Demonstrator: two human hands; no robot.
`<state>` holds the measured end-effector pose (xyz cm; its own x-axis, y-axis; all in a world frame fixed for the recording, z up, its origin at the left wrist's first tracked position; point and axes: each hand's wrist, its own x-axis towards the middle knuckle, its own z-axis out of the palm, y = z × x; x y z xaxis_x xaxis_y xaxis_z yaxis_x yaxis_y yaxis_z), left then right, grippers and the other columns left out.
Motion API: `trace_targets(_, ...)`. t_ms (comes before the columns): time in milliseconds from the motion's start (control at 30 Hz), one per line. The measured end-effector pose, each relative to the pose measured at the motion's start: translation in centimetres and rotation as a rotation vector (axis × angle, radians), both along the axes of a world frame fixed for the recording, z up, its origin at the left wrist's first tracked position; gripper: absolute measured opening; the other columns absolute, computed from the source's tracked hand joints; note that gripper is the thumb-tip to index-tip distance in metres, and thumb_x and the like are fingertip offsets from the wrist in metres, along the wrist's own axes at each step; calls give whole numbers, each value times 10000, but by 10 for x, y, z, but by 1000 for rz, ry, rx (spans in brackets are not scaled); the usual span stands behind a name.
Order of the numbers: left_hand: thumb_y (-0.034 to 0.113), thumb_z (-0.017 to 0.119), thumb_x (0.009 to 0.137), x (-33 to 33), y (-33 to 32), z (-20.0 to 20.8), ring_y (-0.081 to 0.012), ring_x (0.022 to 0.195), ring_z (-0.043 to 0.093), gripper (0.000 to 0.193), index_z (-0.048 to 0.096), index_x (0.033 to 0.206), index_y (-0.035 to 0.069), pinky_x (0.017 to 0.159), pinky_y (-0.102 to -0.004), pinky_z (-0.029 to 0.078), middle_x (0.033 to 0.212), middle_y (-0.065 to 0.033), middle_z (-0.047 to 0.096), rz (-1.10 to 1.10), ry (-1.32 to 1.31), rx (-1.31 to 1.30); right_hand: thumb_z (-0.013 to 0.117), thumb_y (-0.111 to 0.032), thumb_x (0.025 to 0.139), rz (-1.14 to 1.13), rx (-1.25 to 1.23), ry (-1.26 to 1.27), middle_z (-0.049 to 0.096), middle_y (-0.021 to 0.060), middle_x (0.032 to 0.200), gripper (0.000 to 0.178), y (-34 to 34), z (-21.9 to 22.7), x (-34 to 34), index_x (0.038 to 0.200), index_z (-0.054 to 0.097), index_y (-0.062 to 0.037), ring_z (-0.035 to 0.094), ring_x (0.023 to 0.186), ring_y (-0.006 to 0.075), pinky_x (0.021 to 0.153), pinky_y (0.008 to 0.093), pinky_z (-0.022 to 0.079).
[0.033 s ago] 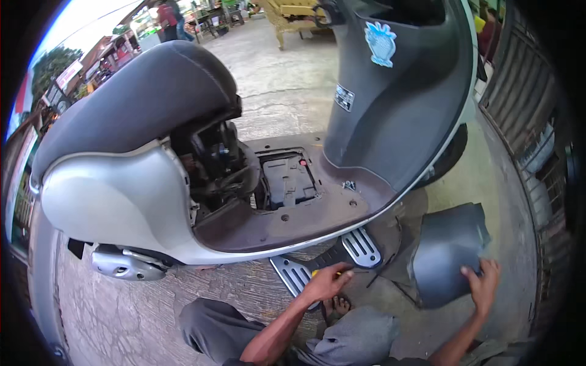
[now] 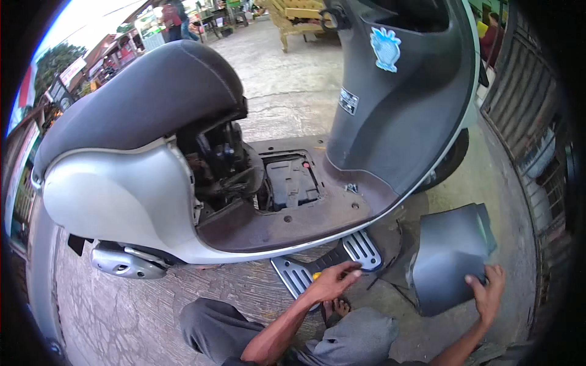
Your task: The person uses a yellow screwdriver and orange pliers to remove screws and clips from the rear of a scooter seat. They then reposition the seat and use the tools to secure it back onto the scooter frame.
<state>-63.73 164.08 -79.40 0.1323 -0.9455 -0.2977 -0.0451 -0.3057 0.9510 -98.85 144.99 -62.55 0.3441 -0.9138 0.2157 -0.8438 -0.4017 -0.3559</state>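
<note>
My left hand (image 2: 333,283) is curled over a small yellow-handled tool (image 2: 316,276), most of which is hidden by the fingers. It hovers above a silver and black slotted footplate (image 2: 326,261) on the ground. My right hand (image 2: 489,294) grips the lower right edge of a dark grey curved plastic panel (image 2: 448,262), thumb on top. A scooter (image 2: 110,195) with a silver body stands across the view. Its floorboard (image 2: 317,222) has an uncovered rectangular recess showing a dark battery-like box (image 2: 292,183). Several small screws (image 2: 351,188) lie on the floorboard.
Thin dark strips (image 2: 394,283) lie between the footplate and the panel. The scooter's seat (image 2: 140,97) rises at left, its front shield (image 2: 403,116) at right. A corrugated metal wall (image 2: 519,79) borders the right side. A yellow sofa (image 2: 302,18) and people stand farther back.
My right hand and the panel edge have moved slightly lower and to the right. My left hand has edged a little to the right. The scooter's view has shifted slightly.
</note>
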Motion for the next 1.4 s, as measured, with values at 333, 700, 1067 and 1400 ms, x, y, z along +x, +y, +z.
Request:
trace_targets(333,304,686,1005,25,72,173,-262,1239,609,678,409,1516,-46,1057,-428,496,1393,-182,592,76,1067,-674,902,-559,636,546,-245,-308,734,212,1155,908,97,93,46,1208,684,112,705,1063,378,1046,454,478)
trace_targets(700,121,794,938,89,108,153,-196,1089,656,433,642,1301,-61,934,-332,527,1201,-135,709,513,673,-1214,484,-488,1089,847,817,-1113,468,102,1580,631,33,64,336,1553,402,-69,478,1400,314,1127,544,399)
trace_targets(1067,97,776,939,141,0,17,-275,1294,594,477,605,1361,-42,1188,-481,393,1353,-151,663,642,941,-949,424,-603,1082,853,1040,-1383,634,78,1407,620,-34,-30,479,1424,586,-111,553,1308,231,1156,414,380)
trace_targets(1400,53,772,916,148,-5,26,-283,1427,476,563,554,1434,19,1277,-503,260,1451,-131,592,927,916,-958,406,-802,979,951,1249,-1137,421,69,1638,872,-49,-108,571,1599,422,-189,326,1505,280,1186,534,246)
